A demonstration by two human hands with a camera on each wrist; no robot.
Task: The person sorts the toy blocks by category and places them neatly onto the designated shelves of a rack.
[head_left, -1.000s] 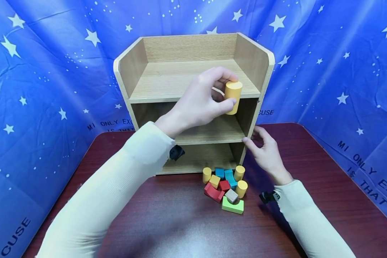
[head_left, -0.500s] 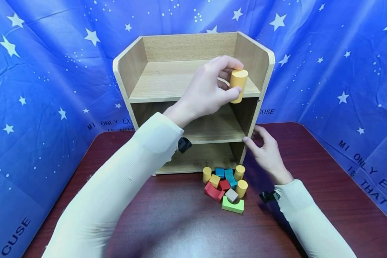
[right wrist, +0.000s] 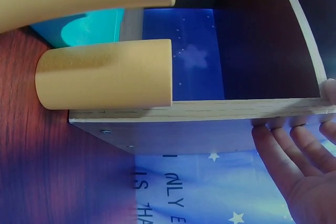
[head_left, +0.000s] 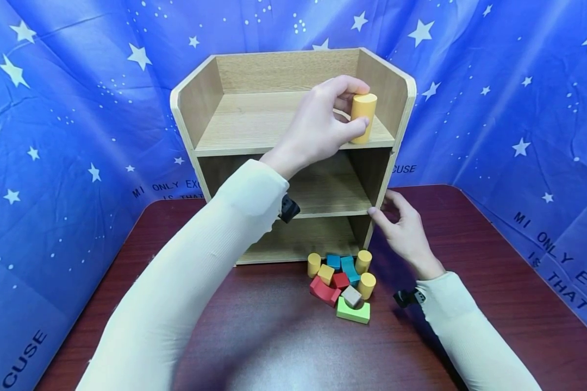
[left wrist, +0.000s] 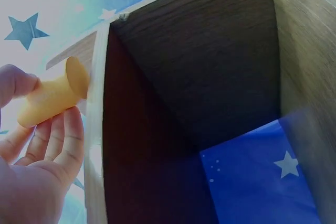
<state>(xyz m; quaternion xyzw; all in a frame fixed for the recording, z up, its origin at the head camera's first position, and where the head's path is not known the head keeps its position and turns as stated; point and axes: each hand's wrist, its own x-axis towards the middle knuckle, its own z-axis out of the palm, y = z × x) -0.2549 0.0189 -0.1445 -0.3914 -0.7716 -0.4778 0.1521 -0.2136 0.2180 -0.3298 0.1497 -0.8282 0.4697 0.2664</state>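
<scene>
In the head view my left hand (head_left: pixel 323 119) pinches a yellow wooden cylinder (head_left: pixel 363 117) between thumb and fingers. It is upright, in front of the right part of the top board of a wooden shelf (head_left: pixel 274 119). The left wrist view has the same cylinder (left wrist: pixel 52 95) close to the board's front edge; whether they touch I cannot tell. My right hand (head_left: pixel 406 233) grips the shelf's right side panel, its thumb by the front edge at the middle board. In the right wrist view its fingers (right wrist: pixel 283 156) lie against the panel's outer face.
Toy blocks lie on the dark red table (head_left: pixel 215 336) before the shelf: several yellow cylinders (head_left: pixel 366 286), a red arch (head_left: pixel 324 291), a green arch (head_left: pixel 353 313), a blue arch (head_left: pixel 349 270) and small cubes (head_left: pixel 339 281). A blue star-patterned curtain (head_left: pixel 68 136) surrounds the table.
My left hand has lifted the yellow cylinder upward and slightly right, from in front of the middle opening to the level of the top board. The right hand has stayed on the side panel.
</scene>
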